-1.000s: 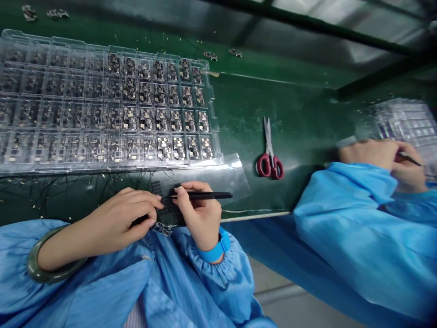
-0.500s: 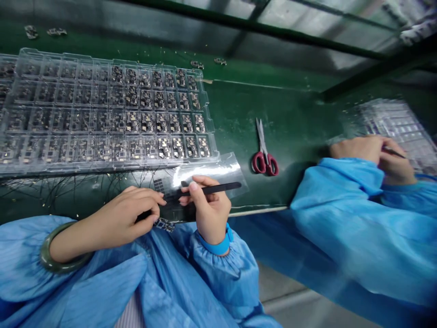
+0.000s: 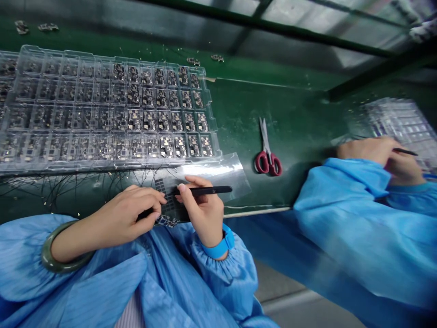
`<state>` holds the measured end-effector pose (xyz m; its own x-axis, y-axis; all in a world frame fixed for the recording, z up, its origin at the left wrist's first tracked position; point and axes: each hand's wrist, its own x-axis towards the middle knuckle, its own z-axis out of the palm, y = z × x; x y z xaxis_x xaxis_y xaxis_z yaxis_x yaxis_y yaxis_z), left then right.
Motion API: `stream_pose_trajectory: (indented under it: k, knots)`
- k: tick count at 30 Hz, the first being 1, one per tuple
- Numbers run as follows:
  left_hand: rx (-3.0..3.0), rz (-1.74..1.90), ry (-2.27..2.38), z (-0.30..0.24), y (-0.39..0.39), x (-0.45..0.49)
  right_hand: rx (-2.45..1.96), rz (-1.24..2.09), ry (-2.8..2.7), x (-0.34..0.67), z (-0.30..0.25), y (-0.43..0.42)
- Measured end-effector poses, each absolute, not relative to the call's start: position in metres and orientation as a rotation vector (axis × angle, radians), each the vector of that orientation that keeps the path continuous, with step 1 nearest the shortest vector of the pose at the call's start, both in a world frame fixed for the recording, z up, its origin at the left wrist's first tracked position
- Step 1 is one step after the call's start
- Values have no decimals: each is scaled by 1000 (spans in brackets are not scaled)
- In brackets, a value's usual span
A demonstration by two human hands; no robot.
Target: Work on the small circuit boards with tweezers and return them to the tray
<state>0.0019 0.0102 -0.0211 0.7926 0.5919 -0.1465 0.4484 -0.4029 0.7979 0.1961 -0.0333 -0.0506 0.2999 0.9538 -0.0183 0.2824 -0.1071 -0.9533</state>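
Observation:
My right hand (image 3: 204,207) is closed around a pair of black tweezers (image 3: 216,189), whose tips point left toward my other hand. Small circuit boards (image 3: 167,221) poke out beneath the fingers of my left hand (image 3: 134,212), which is curled closed on them at the table's front edge. Under and beyond both hands lies a clear plastic sheet (image 3: 235,175) that shines in the light. Small black rectangular pads (image 3: 160,183) sit in rows on its left part. The tweezers' tips are too near the left fingers to make out clearly.
Behind my hands stands a clear compartment tray (image 3: 212,136) filled with circuit boards. Scissors with red handles (image 3: 268,161) lie right of it. Thin black wires (image 3: 105,184) spread along its front. At the right, a co-worker's hands (image 3: 382,155) work beside another tray (image 3: 399,120).
My right hand has moved a little left with the tweezers, which now lie more level and closer to my left hand. My left hand stays nearly still on the circuit boards.

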Motion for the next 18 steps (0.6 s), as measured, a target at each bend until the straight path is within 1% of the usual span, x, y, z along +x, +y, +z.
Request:
stream_pose_trajectory:
  k: [6, 12, 15, 18]
  knots:
    - [2056, 166, 754, -20, 11, 3, -1603, 927, -1084, 195, -48, -33]
    - [2014, 178, 769, -17, 11, 4, -1391, 1002, -702, 202, -48, -31]
    - [1921, 246, 814, -15, 10, 4, -1314, 996, -574, 197, -41, -34]
    - [1766, 379, 896, -13, 10, 5, -1271, 1013, -591, 187, -31, -39]
